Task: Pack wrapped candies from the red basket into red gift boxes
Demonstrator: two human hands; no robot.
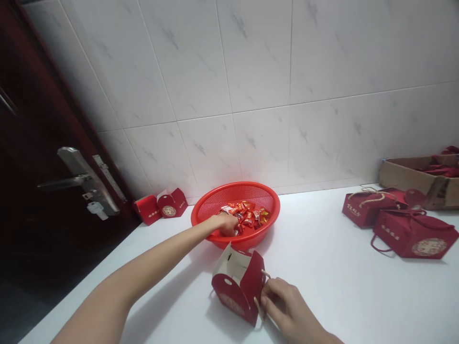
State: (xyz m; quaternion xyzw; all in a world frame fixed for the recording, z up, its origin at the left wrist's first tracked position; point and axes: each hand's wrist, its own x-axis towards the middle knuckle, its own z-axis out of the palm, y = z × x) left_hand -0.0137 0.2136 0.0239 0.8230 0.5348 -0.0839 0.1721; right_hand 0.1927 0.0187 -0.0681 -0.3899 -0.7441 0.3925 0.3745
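Inside a red plastic basket, my left hand reaches down among wrapped candies. Its fingers are curled in at the candies, with the fingertips partly hidden. In front of the basket stands an open dark red paper candy box, its pale inside showing and its top flaps raised. My right hand is closed at the box's right side, thumb and fingers pinched against it between the ends of its cord handle.
Two red boxes stand at the back left by the wall, near a dark door with keys in its lock. On the right are closed red boxes with cord handles. Behind them, a cardboard carton holds red items.
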